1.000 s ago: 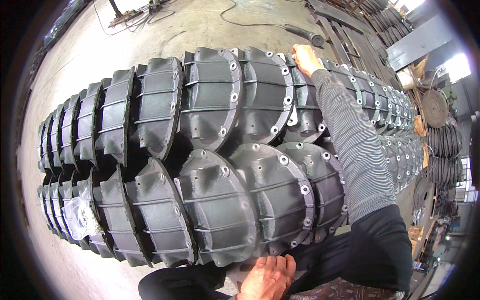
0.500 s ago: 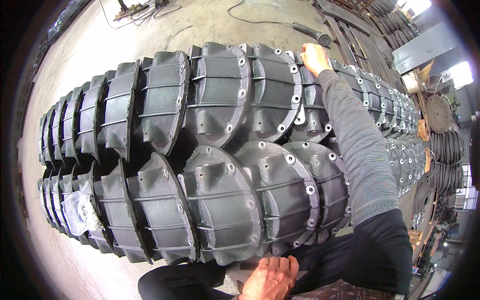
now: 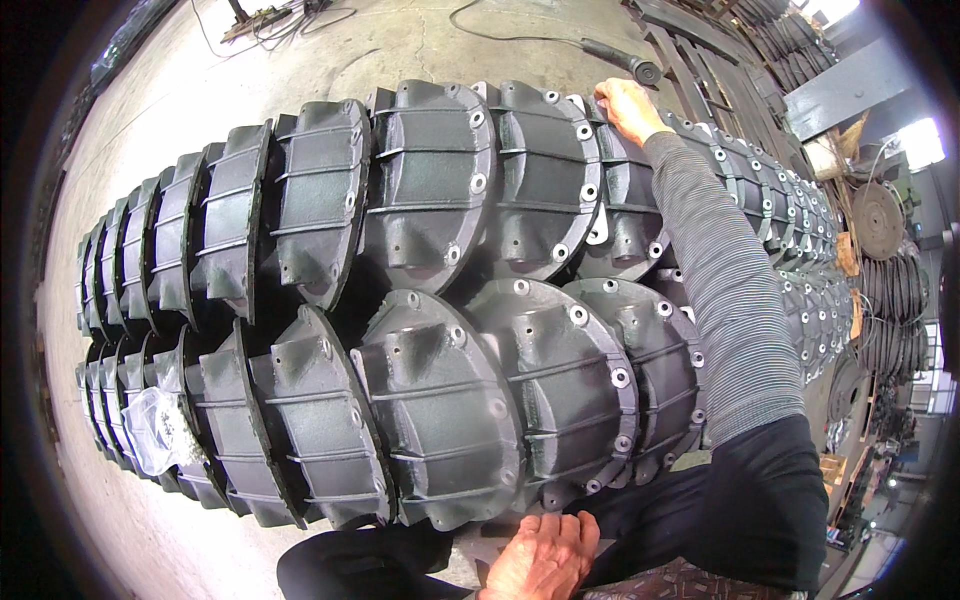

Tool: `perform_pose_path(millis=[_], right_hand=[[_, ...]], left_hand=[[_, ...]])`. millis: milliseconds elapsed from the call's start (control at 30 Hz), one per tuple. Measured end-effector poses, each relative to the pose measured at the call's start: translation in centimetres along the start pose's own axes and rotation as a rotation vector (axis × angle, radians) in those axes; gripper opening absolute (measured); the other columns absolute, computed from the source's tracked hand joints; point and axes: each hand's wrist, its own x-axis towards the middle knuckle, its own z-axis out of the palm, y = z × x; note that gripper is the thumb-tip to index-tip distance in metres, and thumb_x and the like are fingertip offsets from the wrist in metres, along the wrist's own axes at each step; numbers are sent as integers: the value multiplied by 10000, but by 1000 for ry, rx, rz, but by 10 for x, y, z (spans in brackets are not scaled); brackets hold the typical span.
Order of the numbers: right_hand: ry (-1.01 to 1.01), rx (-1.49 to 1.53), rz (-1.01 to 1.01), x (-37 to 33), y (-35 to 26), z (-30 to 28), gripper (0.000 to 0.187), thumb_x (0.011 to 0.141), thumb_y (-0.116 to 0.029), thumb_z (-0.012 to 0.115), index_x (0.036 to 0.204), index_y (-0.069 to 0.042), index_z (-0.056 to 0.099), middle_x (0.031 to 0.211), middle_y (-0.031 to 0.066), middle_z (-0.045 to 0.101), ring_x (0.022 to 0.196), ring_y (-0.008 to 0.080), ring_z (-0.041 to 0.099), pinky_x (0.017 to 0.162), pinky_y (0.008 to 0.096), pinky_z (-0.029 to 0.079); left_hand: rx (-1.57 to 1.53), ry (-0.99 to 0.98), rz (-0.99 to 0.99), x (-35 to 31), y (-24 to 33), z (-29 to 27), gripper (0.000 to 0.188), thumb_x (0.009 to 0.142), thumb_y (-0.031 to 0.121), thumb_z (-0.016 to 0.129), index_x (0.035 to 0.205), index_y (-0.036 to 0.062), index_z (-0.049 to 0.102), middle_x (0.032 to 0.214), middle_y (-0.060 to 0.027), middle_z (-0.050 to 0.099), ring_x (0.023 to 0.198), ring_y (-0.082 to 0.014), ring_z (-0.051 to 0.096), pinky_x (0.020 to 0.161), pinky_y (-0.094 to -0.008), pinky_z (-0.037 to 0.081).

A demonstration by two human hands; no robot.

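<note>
Two rows of dark grey ribbed metal housings with bolt holes along their rims lean one on another in front of me. In the far row, my right hand [image 3: 632, 112] reaches to the top end of a housing [image 3: 628, 185], its fingers bent over the far edge and the tips partly hidden. The grey striped sleeve of that arm passes over the right part of both rows. My left hand [image 3: 545, 558] rests low by my lap, just below a near-row housing [image 3: 575, 400]. Its fingers are curled, and whatever lies under them is hidden.
A clear plastic bag [image 3: 158, 430] with small white bits lies on the near row at left. An angle grinder [image 3: 625, 60] with its cord lies on the floor beyond the far row. More housings [image 3: 790, 200] stand farther right, near a steel beam [image 3: 850, 95].
The view has shifted slightly, and the housings sit a little farther left in it. My right hand's fingers look slightly straighter at the housing's edge. The left hand stays put.
</note>
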Motion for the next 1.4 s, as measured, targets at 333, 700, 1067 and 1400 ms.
perform_pose_path(millis=[333, 700, 1067, 1400], right_hand=[[-13, -63, 40, 2, -3, -4, 123, 924, -121, 677, 964, -16, 727, 959, 222, 749, 986, 421, 722, 875, 511, 561], [-80, -173, 405, 12, -22, -5, 518, 1029, -520, 530, 1037, -79, 801, 1057, 254, 762, 1031, 419, 740, 919, 518, 567], [-82, 733, 171, -45, -225, -74, 381, 1072, -383, 576, 937, -41, 673, 683, 11, 598, 623, 82, 560, 580, 293, 437], [-208, 1001, -915, -76, -626, -134, 208, 950, -153, 616, 1036, 4, 721, 996, 189, 720, 937, 385, 706, 869, 457, 575]], left_hand=[[-114, -179, -100, 6, 6, -14, 589, 972, 333, 508, 1476, 31, 550, 1384, -153, 617, 1288, -309, 555, 1127, -459, 398], [2, 34, -40, -5, 8, -1, 574, 953, 303, 504, 1445, 13, 561, 1352, -166, 630, 1246, -315, 576, 1094, -458, 425], [37, 448, 48, -17, 23, -15, 192, 892, 222, 590, 933, 34, 602, 794, -41, 579, 730, -191, 568, 678, -339, 400], [22, 211, -54, 24, 14, 32, 209, 842, 216, 664, 954, 112, 805, 844, -59, 753, 777, -271, 701, 584, -514, 453]])
